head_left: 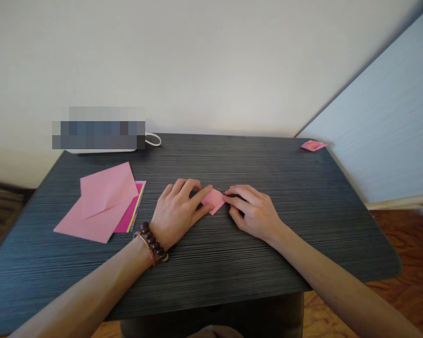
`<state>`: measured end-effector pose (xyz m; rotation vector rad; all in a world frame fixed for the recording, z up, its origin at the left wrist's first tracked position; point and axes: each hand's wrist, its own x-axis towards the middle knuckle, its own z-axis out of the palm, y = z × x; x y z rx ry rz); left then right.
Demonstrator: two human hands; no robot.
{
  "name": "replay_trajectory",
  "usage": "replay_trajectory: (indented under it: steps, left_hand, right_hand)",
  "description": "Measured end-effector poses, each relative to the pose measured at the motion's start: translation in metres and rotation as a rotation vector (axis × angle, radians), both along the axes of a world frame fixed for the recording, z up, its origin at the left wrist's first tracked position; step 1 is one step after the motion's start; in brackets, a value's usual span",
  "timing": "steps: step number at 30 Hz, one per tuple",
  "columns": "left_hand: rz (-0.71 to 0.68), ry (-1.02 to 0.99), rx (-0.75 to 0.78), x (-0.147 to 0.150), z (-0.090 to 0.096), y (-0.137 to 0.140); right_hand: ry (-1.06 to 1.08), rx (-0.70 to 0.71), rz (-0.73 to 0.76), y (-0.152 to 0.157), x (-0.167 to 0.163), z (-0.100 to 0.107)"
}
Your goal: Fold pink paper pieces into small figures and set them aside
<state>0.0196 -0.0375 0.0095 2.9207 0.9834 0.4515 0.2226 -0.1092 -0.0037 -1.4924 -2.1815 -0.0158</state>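
Observation:
A small folded piece of pink paper lies on the dark table between my hands. My left hand has its thumb and fingers closed on the paper's left side. From the right, my right hand pinches the paper's right corner with its fingertips. The paper's two ends are partly hidden under my fingers. Dark beads and a brown band circle my left wrist.
Left of my hands lie pink paper sheets over a magenta and multicoloured stack. A blurred-out object with a white cord loop stands at the back left. A folded pink paper piece sits at the far right corner.

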Motion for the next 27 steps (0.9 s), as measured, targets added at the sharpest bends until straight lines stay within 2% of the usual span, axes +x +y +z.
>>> replay_trajectory:
  steps: [10,15,17,20,22,27]
  left_hand:
    - [0.003,0.058,0.024,0.003,0.003,-0.005]
    - [0.015,-0.009,0.017,0.001,-0.002,-0.002]
    - [-0.034,-0.093,0.004,-0.003,-0.005,0.004]
    - [-0.239,-0.137,-0.066,-0.009,-0.008,0.015]
    - [-0.314,-0.125,-0.09,-0.012,-0.008,0.022]
    - [-0.346,-0.126,-0.072,-0.013,-0.01,0.03]
  right_hand:
    - [-0.115,-0.053,-0.011,0.003,-0.008,0.002]
    - [-0.091,-0.065,-0.029,0.003,-0.007,0.002]
    - [-0.058,-0.078,-0.024,0.002,-0.004,0.002]
    - [-0.021,-0.099,0.01,0.002,0.002,0.004]
    - [-0.007,-0.109,0.031,0.003,0.004,0.004]
    - [0.033,-0.117,0.081,0.01,0.01,0.003]
